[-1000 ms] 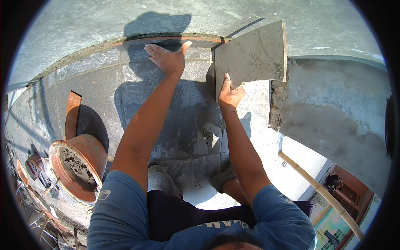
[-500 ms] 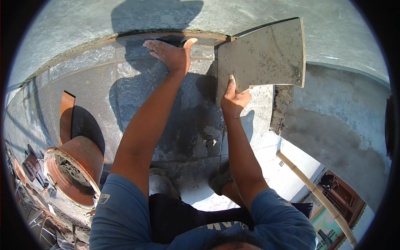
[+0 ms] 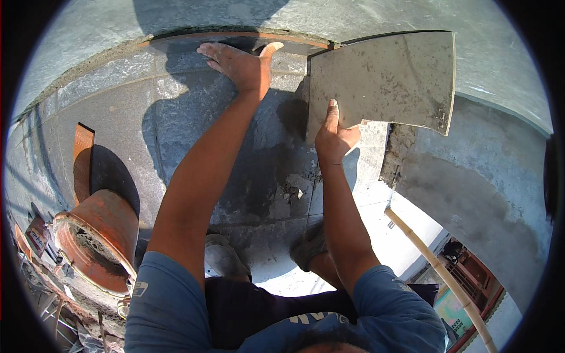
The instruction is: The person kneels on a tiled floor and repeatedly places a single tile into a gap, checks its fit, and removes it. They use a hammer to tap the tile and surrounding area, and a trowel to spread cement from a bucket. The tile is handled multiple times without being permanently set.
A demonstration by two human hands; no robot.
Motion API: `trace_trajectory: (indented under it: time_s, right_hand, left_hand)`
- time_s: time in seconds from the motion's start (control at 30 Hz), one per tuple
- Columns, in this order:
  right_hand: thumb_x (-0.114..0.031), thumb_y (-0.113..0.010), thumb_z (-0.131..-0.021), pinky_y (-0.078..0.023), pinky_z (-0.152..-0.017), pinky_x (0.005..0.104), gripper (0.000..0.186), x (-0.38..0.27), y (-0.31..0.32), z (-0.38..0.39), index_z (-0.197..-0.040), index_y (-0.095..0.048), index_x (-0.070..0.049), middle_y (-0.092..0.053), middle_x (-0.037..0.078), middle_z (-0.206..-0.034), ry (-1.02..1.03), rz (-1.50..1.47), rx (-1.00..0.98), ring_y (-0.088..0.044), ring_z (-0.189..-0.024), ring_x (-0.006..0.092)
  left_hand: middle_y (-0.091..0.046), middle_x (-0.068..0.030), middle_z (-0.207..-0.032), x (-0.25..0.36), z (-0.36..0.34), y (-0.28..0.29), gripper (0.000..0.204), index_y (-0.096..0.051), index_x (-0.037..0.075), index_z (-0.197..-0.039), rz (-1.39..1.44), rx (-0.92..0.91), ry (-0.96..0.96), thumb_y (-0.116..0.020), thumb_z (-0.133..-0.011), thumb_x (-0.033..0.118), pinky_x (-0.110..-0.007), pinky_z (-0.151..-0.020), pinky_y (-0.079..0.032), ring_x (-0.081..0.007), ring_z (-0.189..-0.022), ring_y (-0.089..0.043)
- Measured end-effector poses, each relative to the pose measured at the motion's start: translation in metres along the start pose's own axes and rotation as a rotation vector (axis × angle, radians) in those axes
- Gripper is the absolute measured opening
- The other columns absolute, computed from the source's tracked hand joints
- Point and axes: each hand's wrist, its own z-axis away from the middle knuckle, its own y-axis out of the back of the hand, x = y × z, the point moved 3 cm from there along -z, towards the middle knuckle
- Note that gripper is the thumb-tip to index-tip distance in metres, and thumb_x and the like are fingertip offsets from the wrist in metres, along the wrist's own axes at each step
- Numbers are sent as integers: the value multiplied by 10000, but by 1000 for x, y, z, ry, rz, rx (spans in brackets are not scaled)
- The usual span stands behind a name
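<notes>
My left hand (image 3: 242, 66) is spread at the foot of the wall, thumb apart from the fingers. It lies against a narrow dark tile strip (image 3: 182, 45) with an orange edge along the wall. Thumb on top, my right hand (image 3: 337, 136) grips the lower edge of a large grey cut tile (image 3: 385, 79) by its notched corner. The tile is dusty and speckled, and it leans near the wall to the right of the strip. The fingers beneath the tile are hidden.
An orange bucket (image 3: 100, 241) with wet mortar inside stands at the left, beside an orange tile strip (image 3: 82, 162). Grey floor tiles (image 3: 118, 112) lie under my arms. A bamboo pole (image 3: 438, 267) slants at the lower right, below a rough plastered wall surface (image 3: 477, 182).
The cut tile has shifted a little to the right and its outer end has tipped lower. The view has moved slightly. My left hand keeps its place at the strip.
</notes>
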Motion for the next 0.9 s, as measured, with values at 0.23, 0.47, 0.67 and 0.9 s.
trace_trajectory:
  time_s: [0.23,0.47,0.67,0.9]
  right_hand:
    - [-125,-712,-949,-525,-702,337,184,-8,0,10,-958,-701,59,-743,149,-884,-49,109,2,-691,-769,202]
    - [-144,-713,-954,-499,-671,313,225,10,-6,22,-938,-720,80,-744,144,-881,-56,163,-15,-660,-748,179]
    - [-178,-723,-956,-496,-673,290,271,7,13,26,-928,-710,91,-738,126,-868,-108,122,38,-646,-739,158]
    - [-177,-762,-909,-567,-758,339,301,-3,102,46,-1050,-658,67,-700,125,-940,-447,-275,-57,-673,-844,197]
  left_hand:
    - [77,-427,-1576,-2,6,-2,1496,81,-226,-1471,-59,58,-41,-857,-666,617,-613,-1214,1,-512,-1504,116]
    - [35,-444,-1571,1,9,-1,1488,61,-227,-1476,-50,136,-85,-876,-651,583,-636,-1203,-23,-530,-1505,69]
    - [33,-450,-1567,6,12,-8,1483,56,-223,-1479,-7,110,-80,-886,-648,565,-642,-1199,-19,-540,-1500,73]
    - [22,-466,-1554,-10,8,-5,1507,24,-241,-1472,-88,162,-120,-863,-623,632,-645,-1201,-80,-551,-1497,32]
